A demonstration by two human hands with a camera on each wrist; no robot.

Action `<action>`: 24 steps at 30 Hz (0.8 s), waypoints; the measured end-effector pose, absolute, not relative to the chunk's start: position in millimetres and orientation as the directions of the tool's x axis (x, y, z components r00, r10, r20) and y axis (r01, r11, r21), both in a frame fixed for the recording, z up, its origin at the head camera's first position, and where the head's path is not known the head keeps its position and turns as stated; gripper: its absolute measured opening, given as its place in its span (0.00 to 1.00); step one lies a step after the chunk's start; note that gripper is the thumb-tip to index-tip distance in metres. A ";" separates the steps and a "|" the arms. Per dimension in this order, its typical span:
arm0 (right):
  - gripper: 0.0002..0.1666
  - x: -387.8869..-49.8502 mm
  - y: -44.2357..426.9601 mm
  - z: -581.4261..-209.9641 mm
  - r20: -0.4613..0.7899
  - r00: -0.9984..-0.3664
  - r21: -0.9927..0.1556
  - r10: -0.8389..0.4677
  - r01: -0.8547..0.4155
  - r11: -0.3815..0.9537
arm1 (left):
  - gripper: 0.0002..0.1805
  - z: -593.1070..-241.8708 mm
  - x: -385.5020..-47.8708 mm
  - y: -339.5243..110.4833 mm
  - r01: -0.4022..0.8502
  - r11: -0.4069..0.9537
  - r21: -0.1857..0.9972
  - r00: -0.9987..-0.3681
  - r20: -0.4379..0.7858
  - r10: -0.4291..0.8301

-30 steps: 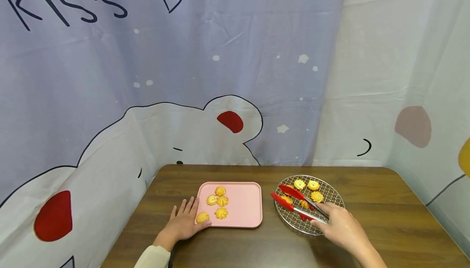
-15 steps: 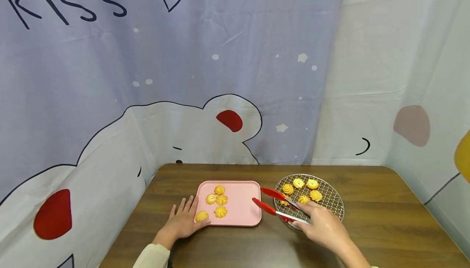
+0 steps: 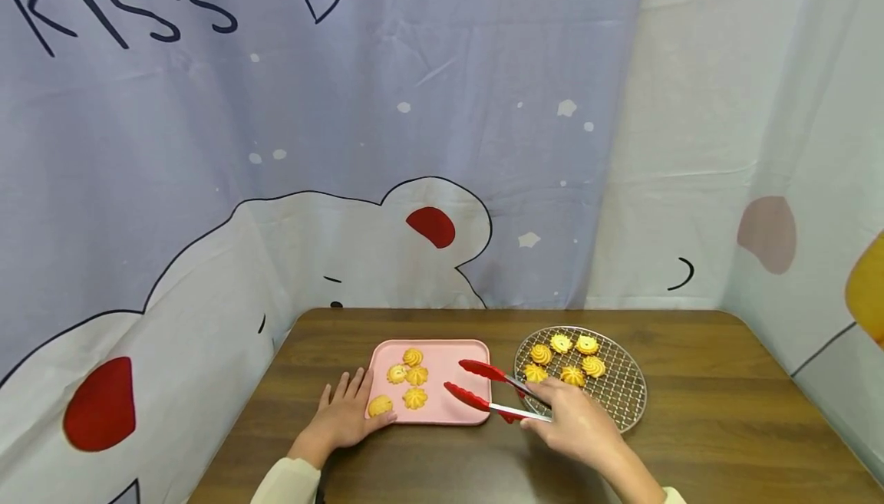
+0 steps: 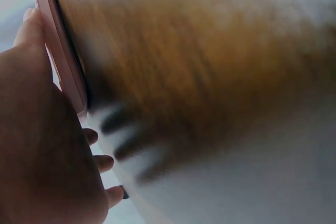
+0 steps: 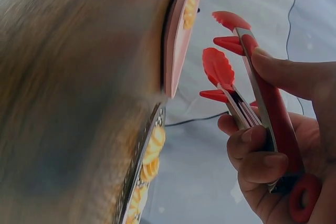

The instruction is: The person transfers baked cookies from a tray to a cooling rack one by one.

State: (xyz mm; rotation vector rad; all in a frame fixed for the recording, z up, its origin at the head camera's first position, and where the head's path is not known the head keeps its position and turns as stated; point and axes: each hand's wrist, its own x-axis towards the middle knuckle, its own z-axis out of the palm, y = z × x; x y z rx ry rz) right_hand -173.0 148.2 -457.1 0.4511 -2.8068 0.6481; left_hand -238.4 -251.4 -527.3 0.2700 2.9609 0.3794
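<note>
My right hand (image 3: 578, 421) grips red-tipped metal tongs (image 3: 468, 394), whose spread tips hang over the right part of the pink tray (image 3: 456, 413) with nothing between them. In the right wrist view, thumb and fingers of my hand (image 5: 294, 124) curl round the tongs (image 5: 273, 108). My left hand (image 3: 344, 417) rests with fingers spread at the tray's left edge, thumb by its lower left corner. Several cookies (image 3: 415, 397) lie on the tray's left side. More cookies (image 3: 572, 376) sit on a round wire rack (image 3: 625, 393) to the right.
The brown wooden table (image 3: 718, 396) carries tray and rack side by side. Behind it hangs a printed curtain (image 3: 539, 67) that also runs along both sides.
My right hand has moved left with the tongs, from over the wire rack to over the pink tray's right part. My left hand has stayed in place.
</note>
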 end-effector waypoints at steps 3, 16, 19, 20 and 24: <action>0.34 -174.0 142.6 -459.9 0.281 -0.925 -0.393 -0.256 -0.355 0.849 | 0.62 -531.3 -239.5 -251.8 0.167 0.950 0.265 -0.975 -0.101 0.200; 0.34 -182.1 122.3 -467.1 0.266 -0.898 -0.381 -0.350 -0.431 0.818 | 0.58 -518.4 -234.6 -247.0 0.155 0.958 0.241 -0.973 -0.129 0.190; 0.33 -184.6 117.1 -467.2 0.259 -0.892 -0.369 -0.370 -0.446 0.816 | 0.59 -520.6 -235.9 -248.7 0.153 0.960 0.233 -0.974 -0.129 0.186; 0.33 -185.4 115.4 -467.5 0.258 -0.890 -0.363 -0.377 -0.451 0.816 | 0.59 -520.7 -236.2 -249.0 0.153 0.960 0.235 -0.974 -0.130 0.187; 0.31 -187.9 109.9 -469.4 0.257 -0.878 -0.342 -0.404 -0.474 0.812 | 0.59 -523.8 -237.8 -250.3 0.145 0.961 0.237 -0.972 -0.146 0.183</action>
